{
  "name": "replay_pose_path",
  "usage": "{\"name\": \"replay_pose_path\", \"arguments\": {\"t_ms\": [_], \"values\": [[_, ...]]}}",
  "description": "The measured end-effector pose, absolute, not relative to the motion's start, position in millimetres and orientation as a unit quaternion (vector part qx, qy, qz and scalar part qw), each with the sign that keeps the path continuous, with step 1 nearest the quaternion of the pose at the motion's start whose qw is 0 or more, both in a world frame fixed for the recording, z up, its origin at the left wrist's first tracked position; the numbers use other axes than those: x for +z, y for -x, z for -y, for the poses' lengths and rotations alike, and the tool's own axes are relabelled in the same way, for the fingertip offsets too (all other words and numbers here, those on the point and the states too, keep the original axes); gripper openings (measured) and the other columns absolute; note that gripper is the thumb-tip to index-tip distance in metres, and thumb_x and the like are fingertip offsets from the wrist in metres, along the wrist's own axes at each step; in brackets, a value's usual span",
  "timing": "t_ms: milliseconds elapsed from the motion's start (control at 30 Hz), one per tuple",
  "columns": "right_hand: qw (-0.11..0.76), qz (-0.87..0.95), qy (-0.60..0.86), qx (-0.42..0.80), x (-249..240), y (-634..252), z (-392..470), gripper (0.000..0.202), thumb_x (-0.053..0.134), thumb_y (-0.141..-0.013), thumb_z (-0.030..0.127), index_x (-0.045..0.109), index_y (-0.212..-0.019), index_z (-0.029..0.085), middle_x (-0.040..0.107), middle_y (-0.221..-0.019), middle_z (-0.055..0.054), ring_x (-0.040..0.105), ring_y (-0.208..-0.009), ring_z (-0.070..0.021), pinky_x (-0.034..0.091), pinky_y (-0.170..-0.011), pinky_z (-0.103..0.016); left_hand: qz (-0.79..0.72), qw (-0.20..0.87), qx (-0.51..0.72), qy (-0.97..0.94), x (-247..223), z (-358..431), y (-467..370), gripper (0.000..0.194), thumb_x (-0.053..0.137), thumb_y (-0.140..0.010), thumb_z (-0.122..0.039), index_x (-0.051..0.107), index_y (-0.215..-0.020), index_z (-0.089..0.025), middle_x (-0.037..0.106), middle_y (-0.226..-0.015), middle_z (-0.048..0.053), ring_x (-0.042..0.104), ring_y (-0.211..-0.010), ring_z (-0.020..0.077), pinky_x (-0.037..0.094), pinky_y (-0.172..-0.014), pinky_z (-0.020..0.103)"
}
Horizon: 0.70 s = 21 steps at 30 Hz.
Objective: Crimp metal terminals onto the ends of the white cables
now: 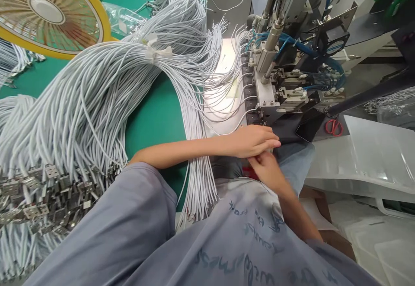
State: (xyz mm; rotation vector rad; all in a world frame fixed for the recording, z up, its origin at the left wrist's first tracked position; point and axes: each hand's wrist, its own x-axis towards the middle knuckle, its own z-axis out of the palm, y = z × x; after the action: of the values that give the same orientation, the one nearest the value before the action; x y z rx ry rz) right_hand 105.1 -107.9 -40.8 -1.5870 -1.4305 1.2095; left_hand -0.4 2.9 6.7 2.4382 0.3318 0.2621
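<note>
My left hand [254, 141] reaches across in front of my body, its fingers stretched out and nothing visible in them. Beneath it is my right hand [268, 169], slightly blurred, with its fingers partly hidden by the left. Both are close to the front end of a machine [267, 83] with metal cylinders and blue air tubes. White cables [236, 93] run into a row of dark slots [249, 91] along its left side. Under my left forearm hangs a bundle of white cables [199, 182] with stripped-looking tips.
A large tied bundle of white cables [97, 74] with metal connectors [48, 195] covers much of the green table [155, 113]. A yellow fan [48, 11] stands at upper left. Red scissors [333, 127] lie right of the machine, near a dark flat panel [310, 124].
</note>
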Motion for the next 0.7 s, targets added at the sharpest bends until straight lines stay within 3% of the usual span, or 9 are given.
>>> {"name": "replay_pose_path", "arguments": {"t_ms": [133,233,367,533,700], "values": [[0.434,0.482,0.636,0.417,-30,-145,90,0.014,0.063,-0.074,0.03,0.06,-0.068,0.017,0.062,-0.066,0.0,0.056,-0.062,-0.0143,0.043,-0.057,-0.026,-0.147,0.406,0.14,-0.891,-4,-6,0,0.033,0.045,-0.093,-0.037,0.063,-0.102,-0.012,0.063,-0.09,0.007,0.058,-0.081,0.0136,0.043,-0.071,0.023],[0.535,0.401,0.627,0.4,-30,-156,77,0.015,0.07,-0.065,0.028,0.059,-0.069,0.018,0.061,-0.065,0.001,0.057,-0.059,-0.0126,0.048,-0.059,-0.026,-0.143,0.39,0.169,-0.894,-12,-16,-1,0.025,0.045,-0.091,-0.022,0.066,-0.101,-0.012,0.061,-0.084,0.006,0.056,-0.074,0.0118,0.042,-0.065,0.022],[0.613,0.319,0.577,0.435,-33,-150,67,0.023,0.071,-0.065,0.034,0.061,-0.08,0.02,0.064,-0.068,0.0,0.059,-0.058,-0.0125,0.052,-0.063,-0.03,-0.158,0.362,0.229,-0.89,-11,-24,-2,0.024,0.045,-0.087,-0.012,0.068,-0.093,-0.011,0.061,-0.075,0.004,0.054,-0.067,0.0101,0.041,-0.061,0.02],[0.625,0.328,0.532,0.469,-34,-145,65,0.024,0.07,-0.067,0.04,0.061,-0.079,0.021,0.063,-0.069,0.0,0.059,-0.061,-0.0131,0.052,-0.065,-0.031,-0.189,0.384,0.235,-0.873,-3,-24,0,0.021,0.048,-0.085,-0.013,0.069,-0.088,-0.014,0.062,-0.07,0.002,0.055,-0.064,0.0093,0.042,-0.06,0.019],[0.611,0.431,0.545,0.378,-33,-146,62,0.019,0.07,-0.069,0.036,0.059,-0.068,0.02,0.056,-0.071,0.0,0.053,-0.061,-0.0122,0.046,-0.059,-0.028,-0.142,0.385,0.24,-0.88,-3,-23,0,0.024,0.046,-0.086,-0.013,0.07,-0.09,-0.014,0.064,-0.075,0.005,0.057,-0.068,0.0105,0.043,-0.062,0.021]]}}
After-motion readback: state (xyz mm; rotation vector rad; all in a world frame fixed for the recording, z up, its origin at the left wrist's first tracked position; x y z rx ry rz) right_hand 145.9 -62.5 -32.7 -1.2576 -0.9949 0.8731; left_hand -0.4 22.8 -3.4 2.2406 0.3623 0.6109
